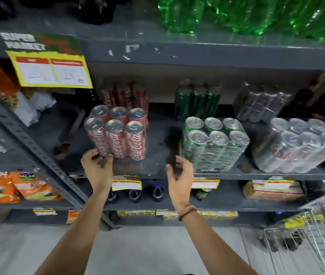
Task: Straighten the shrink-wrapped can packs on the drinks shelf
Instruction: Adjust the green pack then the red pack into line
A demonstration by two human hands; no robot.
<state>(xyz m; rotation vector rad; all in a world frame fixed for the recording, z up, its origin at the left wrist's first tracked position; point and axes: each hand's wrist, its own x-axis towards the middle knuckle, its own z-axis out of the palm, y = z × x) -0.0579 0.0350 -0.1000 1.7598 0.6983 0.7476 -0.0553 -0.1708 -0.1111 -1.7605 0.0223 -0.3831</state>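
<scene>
Three shrink-wrapped can packs stand at the front of the grey drinks shelf [157, 169]: a red cola pack [118, 133] on the left, a green pack [213, 143] in the middle, turned askew, and a silver pack [298, 145] on the right, also skewed. Behind them stand a second red pack [126, 96], a green pack [197, 100] and a silver pack [260, 104]. My left hand [98, 165] curls at the lower left corner of the front red pack, fingertips touching the wrap. My right hand [179, 173] hovers open just left of the green pack's bottom corner.
Green bottles [237, 14] fill the shelf above. A yellow price sign [52, 70] hangs at upper left. Snack bags [15, 187] lie on the left rack, dark bottles [136, 193] on the shelf below. A wire trolley [320, 231] stands at lower right on the pale floor.
</scene>
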